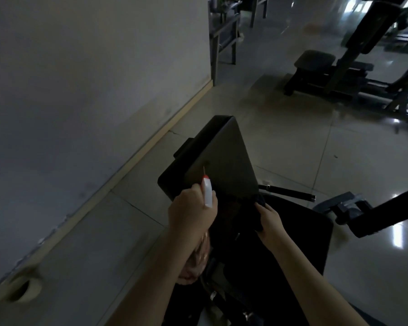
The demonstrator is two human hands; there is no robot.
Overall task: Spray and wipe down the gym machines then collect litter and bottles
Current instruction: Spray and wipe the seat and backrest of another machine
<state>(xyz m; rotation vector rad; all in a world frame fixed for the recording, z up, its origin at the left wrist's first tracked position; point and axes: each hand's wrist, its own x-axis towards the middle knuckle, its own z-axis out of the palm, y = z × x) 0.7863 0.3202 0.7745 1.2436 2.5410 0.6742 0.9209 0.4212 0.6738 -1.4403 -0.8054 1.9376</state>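
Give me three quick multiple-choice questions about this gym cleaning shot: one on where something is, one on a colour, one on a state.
1. The wall is on which side of the padded bench?
A left
B right
C behind the camera

2. The spray bottle's nozzle tip is:
A blue
B red
C green

3. The right hand is:
A empty
B pressing a dark cloth on the pad
C holding a bottle

Answers: 1 A, the wall runs left of the padded bench. 2 B, the spray bottle in the left hand is red-tipped. 3 B, the right hand grips a dark cloth.

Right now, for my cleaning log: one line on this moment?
left hand: holds sprayer at pad | right hand: grips dark cloth | phase: spraying
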